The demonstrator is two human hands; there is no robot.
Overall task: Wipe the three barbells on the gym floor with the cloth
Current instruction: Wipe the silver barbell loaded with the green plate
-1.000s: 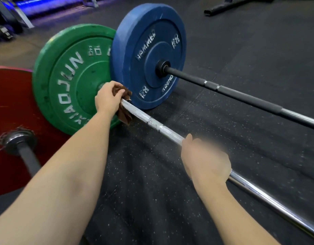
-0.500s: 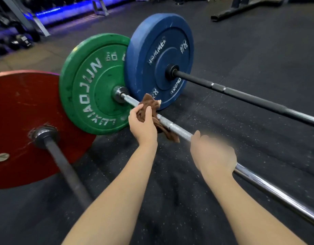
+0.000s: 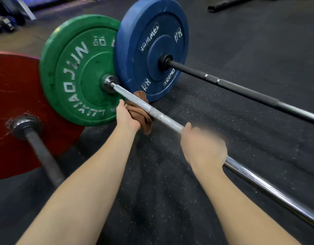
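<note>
Three barbells lie side by side on the black gym floor. The middle one has a silver bar [image 3: 170, 122] and a green plate [image 3: 76, 71]. My left hand [image 3: 127, 117] holds a brown cloth [image 3: 140, 112] against the underside of this bar, a short way from the green plate. My right hand [image 3: 203, 145] grips the same bar further right. The far barbell has a black bar [image 3: 241, 89] and a blue plate [image 3: 152, 48]. The near barbell has a dark bar [image 3: 43, 152] and a red plate [image 3: 14, 106].
Dumbbells [image 3: 6, 23] sit at the far left by a blue-lit rack. A black equipment base [image 3: 228, 4] lies at the top right. Speckled rubber floor [image 3: 170, 191] spreads between the bars.
My left hand slid the cloth along the silver bar away from the green plate, from up against the collar to a spot partway toward my right hand. The right hand kept its grip.
</note>
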